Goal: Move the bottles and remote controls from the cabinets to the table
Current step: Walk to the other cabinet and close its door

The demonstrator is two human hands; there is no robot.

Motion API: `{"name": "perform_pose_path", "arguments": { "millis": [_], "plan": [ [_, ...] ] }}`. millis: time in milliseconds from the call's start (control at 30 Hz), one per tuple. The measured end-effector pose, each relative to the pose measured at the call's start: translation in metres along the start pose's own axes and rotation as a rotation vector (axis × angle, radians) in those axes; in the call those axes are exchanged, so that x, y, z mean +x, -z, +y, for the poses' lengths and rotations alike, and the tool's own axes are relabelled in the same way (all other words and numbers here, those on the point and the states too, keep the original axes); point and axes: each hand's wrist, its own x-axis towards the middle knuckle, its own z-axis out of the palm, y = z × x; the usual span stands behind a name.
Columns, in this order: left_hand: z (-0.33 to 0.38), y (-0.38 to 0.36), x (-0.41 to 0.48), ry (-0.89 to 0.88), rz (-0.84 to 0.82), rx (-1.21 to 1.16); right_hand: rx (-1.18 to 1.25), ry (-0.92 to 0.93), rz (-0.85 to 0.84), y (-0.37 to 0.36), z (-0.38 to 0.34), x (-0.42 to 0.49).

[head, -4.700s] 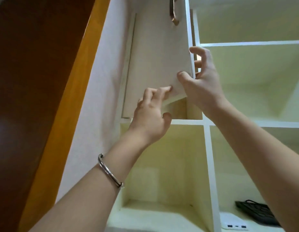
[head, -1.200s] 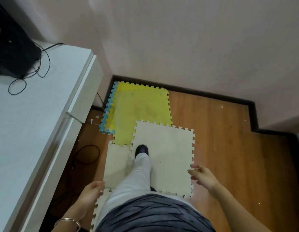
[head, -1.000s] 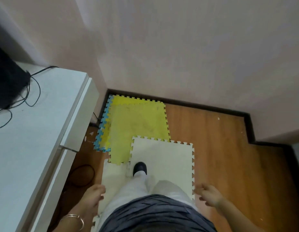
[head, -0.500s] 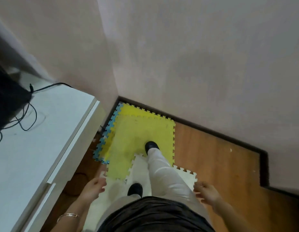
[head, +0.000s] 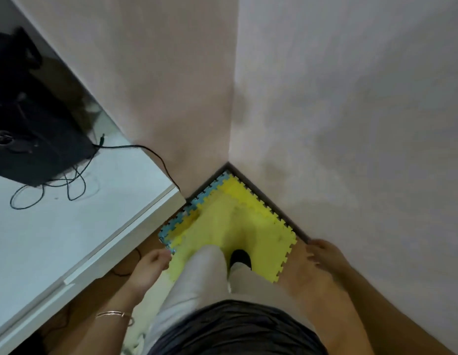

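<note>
No bottle, remote control or cabinet is in view. I look down at my own legs and a room corner. My left hand (head: 149, 269) hangs low at my side with loosely curled fingers, holding nothing; a bracelet sits on its wrist. My right hand (head: 325, 256) hangs on the other side near the wall, fingers apart and empty. A white table (head: 69, 226) runs along the left.
A black device (head: 30, 129) with loose black cables (head: 69, 185) sits on the table's far end. Yellow foam mats (head: 235, 226) with a blue edge cover the floor in the corner under my feet. Pale walls (head: 351, 124) close in ahead and to the right.
I have turned away from the cabinet shelves and stepped forward onto the yellow mat, toward the corner. Both hands dropped from the cabinet door to my sides, empty.
</note>
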Motion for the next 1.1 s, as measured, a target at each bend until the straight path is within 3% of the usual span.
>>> {"name": "perform_pose_path", "arguments": {
  "millis": [267, 600, 933, 1100],
  "plan": [
    [-0.029, 0.019, 0.010, 0.307, 0.068, -0.190, -0.193, 0.007, -0.114, -0.038, -0.068, 0.037],
    [-0.014, 0.041, 0.035, 0.366, 0.168, -0.385, -0.357, -0.096, -0.232, -0.059, -0.128, 0.072],
    [0.023, 0.000, 0.042, 0.447, 0.357, -0.645, -0.642, 0.183, -0.401, -0.062, -0.248, 0.122],
    [0.056, -0.047, 0.039, 0.427, 0.424, -0.776, -0.639, 0.227, -0.419, -0.043, -0.296, 0.154]
  ]
}}
